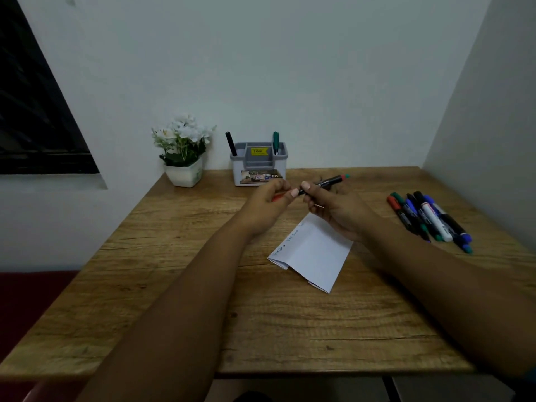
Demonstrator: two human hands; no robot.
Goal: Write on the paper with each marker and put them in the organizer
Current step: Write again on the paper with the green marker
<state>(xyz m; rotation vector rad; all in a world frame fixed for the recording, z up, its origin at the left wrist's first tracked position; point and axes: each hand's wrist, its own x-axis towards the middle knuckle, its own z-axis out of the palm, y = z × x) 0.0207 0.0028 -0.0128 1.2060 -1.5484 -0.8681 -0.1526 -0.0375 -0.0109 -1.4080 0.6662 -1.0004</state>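
Observation:
My right hand [333, 207] grips a black-bodied marker [327, 181] with a red end, held above the table and pointing up to the right. My left hand [269, 204] is curled around a red cap [279, 197] right at the marker's near end. Below the hands lies a folded white paper [313, 253] with handwriting along its left edge. A grey organizer [259, 166] stands at the back with a black marker [231, 144] in its left slot and a green marker [275, 142] in its right slot. Several loose markers [429, 219] lie at the right.
A white pot of white flowers [183, 152] stands at the back left of the wooden table [203, 285]. Walls close in behind and on the right. A dark window sits at the far left.

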